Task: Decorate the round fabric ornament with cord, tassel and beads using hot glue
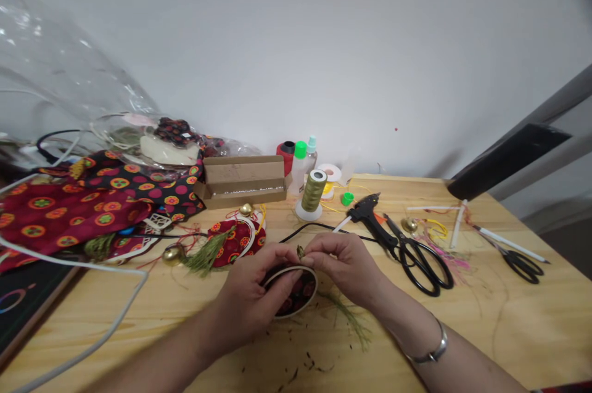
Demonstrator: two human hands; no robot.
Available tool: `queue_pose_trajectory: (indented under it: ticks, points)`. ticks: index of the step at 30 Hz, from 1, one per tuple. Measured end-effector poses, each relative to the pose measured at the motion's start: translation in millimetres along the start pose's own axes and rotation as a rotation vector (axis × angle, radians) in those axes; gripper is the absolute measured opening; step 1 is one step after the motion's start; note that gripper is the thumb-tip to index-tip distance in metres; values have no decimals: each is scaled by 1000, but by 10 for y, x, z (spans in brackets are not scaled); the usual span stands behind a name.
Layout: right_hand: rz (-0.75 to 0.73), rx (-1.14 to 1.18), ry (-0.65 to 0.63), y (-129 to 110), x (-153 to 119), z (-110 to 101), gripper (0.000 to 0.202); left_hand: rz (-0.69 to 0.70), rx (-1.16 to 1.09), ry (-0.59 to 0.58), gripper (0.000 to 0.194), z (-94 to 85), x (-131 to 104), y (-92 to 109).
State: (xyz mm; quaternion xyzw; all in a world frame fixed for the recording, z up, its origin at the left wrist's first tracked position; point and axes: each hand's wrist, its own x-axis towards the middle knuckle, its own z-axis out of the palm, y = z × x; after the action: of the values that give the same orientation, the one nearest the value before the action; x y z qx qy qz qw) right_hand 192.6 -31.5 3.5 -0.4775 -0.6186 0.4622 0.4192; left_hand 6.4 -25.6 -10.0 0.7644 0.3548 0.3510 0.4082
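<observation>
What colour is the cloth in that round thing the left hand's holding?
The cloth is very dark, with dull red patches; see the head view.

Left hand (261, 291), right hand (345, 263), both forearms (180, 343) bare. Shiny silver-coloured bracelet (443, 342) around right wrist: slim curved band, small raised piece.

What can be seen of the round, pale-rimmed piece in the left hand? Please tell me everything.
The round piece has a dark, fabric-like face with dull reddish patches, inside a smooth, pale rim. It is tilted, so it looks oval. The left hand grips its left side, the thumb lying across the face and hiding part of it. At its upper edge, the right hand pinches a small olive-green bit; whether this is attached is unclear. Its back is hidden.
</observation>
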Motion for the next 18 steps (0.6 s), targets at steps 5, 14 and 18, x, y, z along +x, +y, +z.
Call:
queue_pose_trajectory:
  ticks: [5,14,18]
  points:
    - [-7,-135,25,-42,-9,-77,31,-79,-91,6,5,-2,-1,3]
    - [-601,-350,210,-105,-145,22,22,-123,-251,33,6,15,13,13]
    - [-629,-366,153,-80,-152,76,27,-132,-311,13,6,26,11,7]
